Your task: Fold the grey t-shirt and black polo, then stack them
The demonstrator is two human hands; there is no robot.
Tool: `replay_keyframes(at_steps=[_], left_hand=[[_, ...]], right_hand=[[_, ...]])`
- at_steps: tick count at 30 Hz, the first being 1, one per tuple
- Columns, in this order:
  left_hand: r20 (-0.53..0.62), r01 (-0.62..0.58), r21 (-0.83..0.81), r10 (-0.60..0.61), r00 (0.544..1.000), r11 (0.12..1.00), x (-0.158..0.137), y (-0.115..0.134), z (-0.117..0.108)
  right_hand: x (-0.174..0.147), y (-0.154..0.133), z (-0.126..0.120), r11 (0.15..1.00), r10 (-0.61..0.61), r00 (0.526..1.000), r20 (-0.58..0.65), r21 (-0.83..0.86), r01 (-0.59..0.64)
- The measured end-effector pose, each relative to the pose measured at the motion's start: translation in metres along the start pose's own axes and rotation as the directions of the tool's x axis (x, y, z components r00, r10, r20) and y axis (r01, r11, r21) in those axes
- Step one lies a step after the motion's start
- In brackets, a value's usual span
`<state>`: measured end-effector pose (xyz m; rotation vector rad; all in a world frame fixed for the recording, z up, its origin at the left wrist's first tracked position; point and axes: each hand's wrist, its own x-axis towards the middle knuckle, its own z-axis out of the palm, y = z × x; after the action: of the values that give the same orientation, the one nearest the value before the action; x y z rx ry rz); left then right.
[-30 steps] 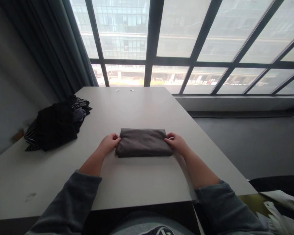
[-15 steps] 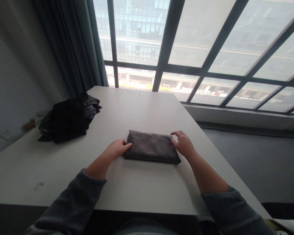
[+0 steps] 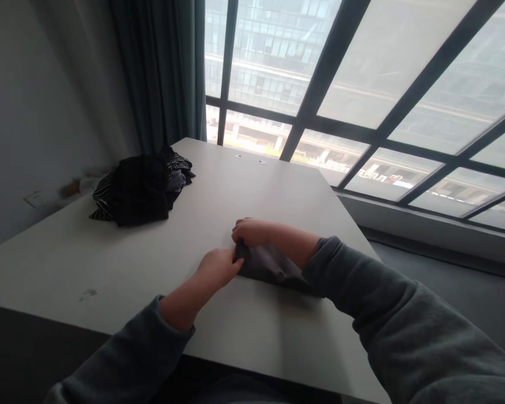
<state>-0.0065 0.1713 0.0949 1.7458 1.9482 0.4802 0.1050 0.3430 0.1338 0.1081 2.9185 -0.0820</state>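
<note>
A folded dark grey-brown cloth (image 3: 273, 265) lies on the white table in front of me; what kind of garment it is, I cannot tell. My left hand (image 3: 219, 266) pinches its near left corner, thumb on top. At the far left corner, my right hand (image 3: 252, 231) reaches across and grips the edge with bent fingers. The right forearm and sleeve hide much of the cloth's far and right side.
On the left of the white table (image 3: 151, 264) sits a heap of black and striped clothes (image 3: 138, 188). Beyond the far edge are a dark curtain (image 3: 164, 73) and large windows. A wall socket (image 3: 34, 198) is at the left.
My right hand has left the cloth's right side and crossed over to its far left corner. The left hand still holds the left side. The view has turned and tilted somewhat.
</note>
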Motion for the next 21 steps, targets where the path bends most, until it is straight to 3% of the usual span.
replay_keyframes(at_steps=[3, 6, 12, 15, 18, 20, 21], left_hand=[[0.023, -0.015, -0.007, 0.015, 1.0, 1.0, 0.004, 0.0, 0.002], [0.067, -0.025, -0.033, 0.028, 0.997, 0.999, 0.01, -0.005, 0.007], [0.09, -0.036, 0.023, 0.034, 0.995, 0.999, 0.018, -0.018, 0.018], [0.101, -0.033, 0.03, 0.029, 0.994, 0.999, 0.019, -0.021, 0.018], [0.085, -0.05, 0.005, 0.049, 0.995, 0.999, 0.017, -0.023, 0.015], [0.077, -0.046, 0.013, 0.045, 0.996, 0.999, 0.015, -0.023, 0.013], [0.067, -0.033, 0.025, 0.031, 0.997, 0.999, 0.013, -0.022, 0.012]], right_hand=[[0.011, 0.001, -0.004, 0.996, -0.029, 0.988, 0.155, -0.084, 0.042], [0.015, 0.004, -0.002, 0.995, -0.009, 0.986, 0.165, -0.098, 0.025], [0.006, 0.006, 0.018, 0.996, -0.011, 0.996, 0.093, -0.084, 0.019], [-0.012, 0.001, 0.021, 0.994, 0.09, 0.992, -0.088, -0.054, -0.095], [-0.05, -0.006, 0.026, 0.959, 0.278, 0.899, -0.338, 0.039, -0.281], [-0.088, -0.012, 0.038, 0.891, 0.443, 0.771, -0.457, 0.128, -0.435], [-0.11, -0.015, 0.048, 0.837, 0.529, 0.682, -0.505, 0.178, -0.518]])
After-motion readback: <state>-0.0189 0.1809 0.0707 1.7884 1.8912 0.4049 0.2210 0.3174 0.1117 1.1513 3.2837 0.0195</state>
